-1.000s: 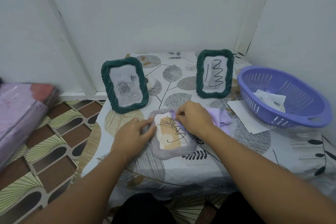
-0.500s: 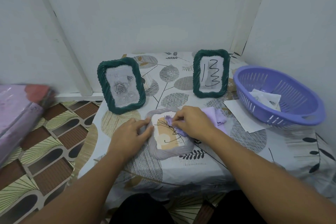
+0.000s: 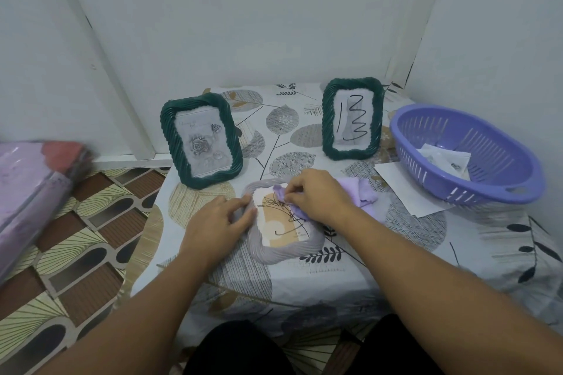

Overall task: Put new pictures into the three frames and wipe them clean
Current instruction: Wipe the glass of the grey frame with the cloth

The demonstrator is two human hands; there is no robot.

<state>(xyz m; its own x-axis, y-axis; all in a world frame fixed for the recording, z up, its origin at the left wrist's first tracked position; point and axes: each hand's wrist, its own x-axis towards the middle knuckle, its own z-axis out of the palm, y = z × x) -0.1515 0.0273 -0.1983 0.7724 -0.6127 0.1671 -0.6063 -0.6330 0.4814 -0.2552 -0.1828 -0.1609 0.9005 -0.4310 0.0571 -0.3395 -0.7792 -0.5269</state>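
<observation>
1. A low table (image 3: pixel 396 252) with a leaf-print cloth stands in a white-walled corner.
2. A grey woven frame (image 3: pixel 283 248) lies flat near the front edge. Two green frames (image 3: pixel 201 140) stand upright behind it.
3. The left hand (image 3: pixel 217 222) rests on the frame's left rim, fingers gently curved.
4. The right hand (image 3: pixel 316 196) pinches a lilac cloth (image 3: pixel 361 192) against the glass.
5. Advice: brace the rim firmly and wipe in overlapping strokes, corners included.

Purple basket (image 3: pixel 499 192), patterned tablecloth (image 3: pixel 426 228)
</observation>
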